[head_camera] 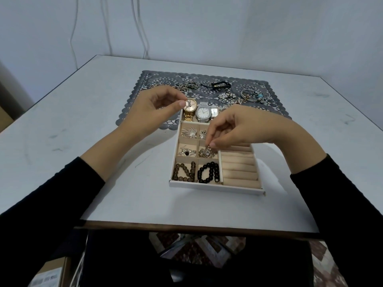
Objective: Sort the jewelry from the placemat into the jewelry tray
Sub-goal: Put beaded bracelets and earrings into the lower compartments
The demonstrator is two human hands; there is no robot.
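Tabletop (83, 125) surface is white. It carries a grey lace-pattern placemat (141, 83) at the far side and a white-rimmed beige jewelry tray (207, 186) nearer the person. The tray's far end lies on the placemat's near edge.

Left hand (153, 109), in a black sleeve, hovers at the tray's far-left corner. Its thumb and forefinger pinch a small silver piece (188, 103), too small to identify. Loose rings (154, 83) and a silver chain pile (186, 85) lie on the placemat beyond it.

The tray's far compartment holds a gold wristwatch (190, 109), a silver wristwatch (203, 113) and a small square watch (214, 111). The left column of small compartments holds a silver leaf brooch (188, 132), silver earrings with a dark stone (186, 152) and a brown bead bracelet (185, 172). A black bead bracelet (208, 172) occupies the near compartment of the next column.

Right hand (234, 129) pinches a silver pendant piece (207, 149) between thumb and forefinger, at the middle compartment above the black bracelet. Whether the piece touches the silver cluster (209, 155) there cannot be determined. Beige ring rolls (238, 166) fill the tray's right section.

A black cord bracelet (216, 85), a pearl cluster (227, 97) and silver bangles with a turquoise bead (252, 95) lie on the placemat's right part.
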